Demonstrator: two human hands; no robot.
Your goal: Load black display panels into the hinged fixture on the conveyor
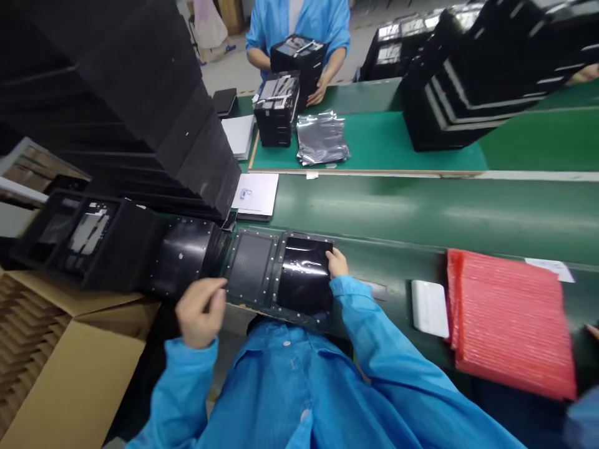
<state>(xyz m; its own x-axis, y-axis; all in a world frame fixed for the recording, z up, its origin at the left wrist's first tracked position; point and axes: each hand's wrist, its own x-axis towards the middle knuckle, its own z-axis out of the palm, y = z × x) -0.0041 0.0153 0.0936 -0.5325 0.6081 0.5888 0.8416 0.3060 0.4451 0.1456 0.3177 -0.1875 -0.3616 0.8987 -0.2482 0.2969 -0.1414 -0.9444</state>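
My right hand (337, 263) grips the right edge of a glossy black screen panel (306, 280), thumb on top. The panel lies over the right section of a black fixture with small studs along its border. Beside it is the fixture's left section, a framed dark plate (251, 265). My left hand (200, 313) hovers at the bench's front edge with curled fingers, and nothing shows in them. Nearest to it is a stack of glossy black sheets (181, 255). Left of those stands a black foam tray (88, 237) with device parts in its compartments.
A tall stack of black foam trays (154, 93) rises at the left, above an open cardboard box (79, 368). Red bubble bags (512, 324) and a white pad (429, 308) lie right. Across the bench, a co-worker (299, 31) holds black trays near silver bags (322, 138).
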